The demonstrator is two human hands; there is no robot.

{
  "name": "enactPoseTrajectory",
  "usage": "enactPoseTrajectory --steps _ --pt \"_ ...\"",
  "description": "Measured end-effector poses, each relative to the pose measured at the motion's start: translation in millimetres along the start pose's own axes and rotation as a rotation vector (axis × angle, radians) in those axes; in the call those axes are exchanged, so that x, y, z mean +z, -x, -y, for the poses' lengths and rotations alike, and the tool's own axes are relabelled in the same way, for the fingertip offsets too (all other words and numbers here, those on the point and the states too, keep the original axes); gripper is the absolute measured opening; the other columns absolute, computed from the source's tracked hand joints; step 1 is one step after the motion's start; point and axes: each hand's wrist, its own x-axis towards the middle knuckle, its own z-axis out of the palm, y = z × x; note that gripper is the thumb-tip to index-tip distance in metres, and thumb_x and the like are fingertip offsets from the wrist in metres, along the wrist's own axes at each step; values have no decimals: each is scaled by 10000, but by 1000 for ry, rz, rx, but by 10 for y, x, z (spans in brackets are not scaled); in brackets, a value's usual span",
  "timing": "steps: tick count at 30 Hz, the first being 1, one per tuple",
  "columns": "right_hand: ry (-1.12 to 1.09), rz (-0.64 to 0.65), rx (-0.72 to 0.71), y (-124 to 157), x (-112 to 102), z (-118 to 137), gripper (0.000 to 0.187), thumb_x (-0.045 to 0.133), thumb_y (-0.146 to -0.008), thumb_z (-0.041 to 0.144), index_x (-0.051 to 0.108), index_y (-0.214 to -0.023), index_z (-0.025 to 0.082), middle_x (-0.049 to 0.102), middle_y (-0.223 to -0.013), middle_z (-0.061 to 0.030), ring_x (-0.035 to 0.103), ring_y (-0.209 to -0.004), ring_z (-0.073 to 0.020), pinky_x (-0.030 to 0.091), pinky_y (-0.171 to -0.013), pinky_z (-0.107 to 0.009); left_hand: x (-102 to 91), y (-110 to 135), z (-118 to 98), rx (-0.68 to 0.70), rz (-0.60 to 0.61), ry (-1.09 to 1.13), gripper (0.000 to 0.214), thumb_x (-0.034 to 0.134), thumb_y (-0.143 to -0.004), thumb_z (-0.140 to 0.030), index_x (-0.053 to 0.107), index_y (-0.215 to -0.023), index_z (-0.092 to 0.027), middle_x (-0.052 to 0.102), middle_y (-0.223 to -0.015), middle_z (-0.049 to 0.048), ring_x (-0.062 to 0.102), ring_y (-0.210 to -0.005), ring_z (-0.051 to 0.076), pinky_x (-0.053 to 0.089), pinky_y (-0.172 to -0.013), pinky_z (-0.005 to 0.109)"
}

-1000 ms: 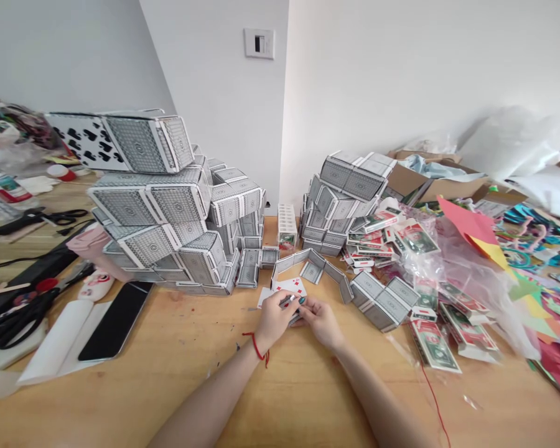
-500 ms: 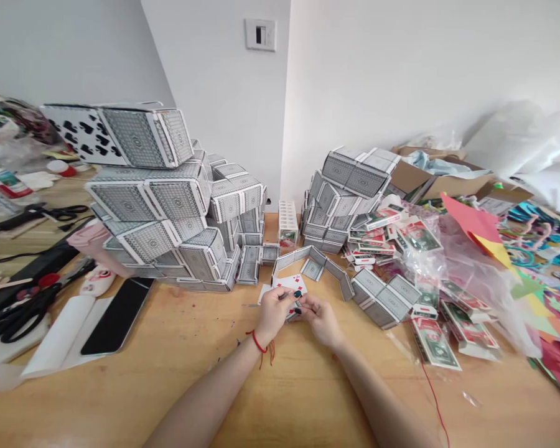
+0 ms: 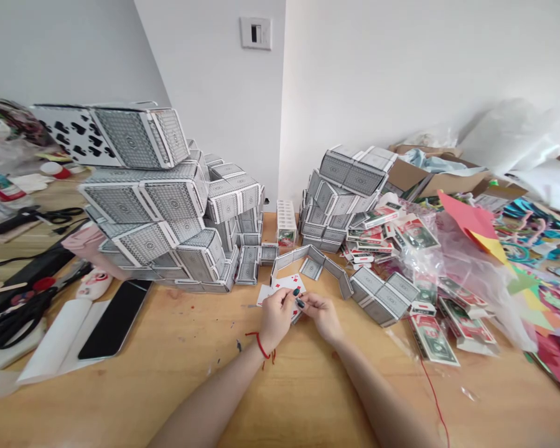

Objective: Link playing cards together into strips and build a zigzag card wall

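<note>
My left hand (image 3: pixel 277 316) is closed in a pinch over a playing card (image 3: pixel 285 285) with red diamonds, face up. My right hand (image 3: pixel 323 318) pinches at the card's right edge, its fingertips nearly touching those of the left. The fingers cover part of this card. Another white card (image 3: pixel 262 295) peeks out beneath it at the left. Just beyond the hands, a bent strip of joined, folded cards (image 3: pixel 312 266) stands on edge on the wooden table. A block of grey-backed folded cards (image 3: pixel 385 295) lies to the right of my right hand.
Stacked card blocks rise at left (image 3: pixel 168 199) and right (image 3: pixel 354 174). Card boxes (image 3: pixel 432 339) and plastic wrap crowd the right. At left lie a phone (image 3: pixel 116 317), white paper (image 3: pixel 56 339) and black scissors (image 3: pixel 25 320). A red thread (image 3: pixel 433 398) lies at front right.
Both hands stay at the diamond card, with the fingertips shifting slightly and the left wrist turning a little. The whole view has moved slightly.
</note>
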Motion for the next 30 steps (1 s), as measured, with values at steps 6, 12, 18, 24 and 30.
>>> enactPoseTrajectory --steps 6,12,18,24,30 --pt "103 -100 -3 28 28 -33 267 605 -695 406 620 -624 149 578 -589 2 505 -569 -136 390 -567 -248 -15 27 -3 215 1 -293 237 433 -822 -276 538 -640 -166 587 -574 9 510 -531 106 337 -530 206" --pt "-11 -182 48 10 82 25 315 652 -635 450 574 -732 161 587 -581 8 533 -516 -131 440 -515 -251 -68 -7 36 241 -99 -397 337 395 -839 -257 441 -518 -169 503 -477 -6 458 -462 89 289 -478 201" --pt "10 -166 114 -4 125 22 358 701 -577 441 567 -753 160 645 -657 -32 608 -568 -176 501 -537 -296 -104 -51 80 149 -213 -353 352 387 -848 -300 497 -542 -165 518 -475 -7 462 -446 84 300 -452 188" --pt "138 -210 59 14 114 -39 350 618 -652 488 650 -768 159 675 -669 -52 630 -616 -213 499 -555 -303 -80 -23 102 193 -96 -242 262 383 -857 -288 619 -862 -173 670 -767 51 610 -683 130 447 -606 206" --pt "142 -224 40 -10 34 2 400 591 -676 481 665 -903 159 686 -714 -61 626 -623 -214 497 -527 -306 -43 -28 138 236 -49 -191 320 432 -833 -211 495 -1146 -205 614 -1076 71 594 -932 158 496 -742 257"
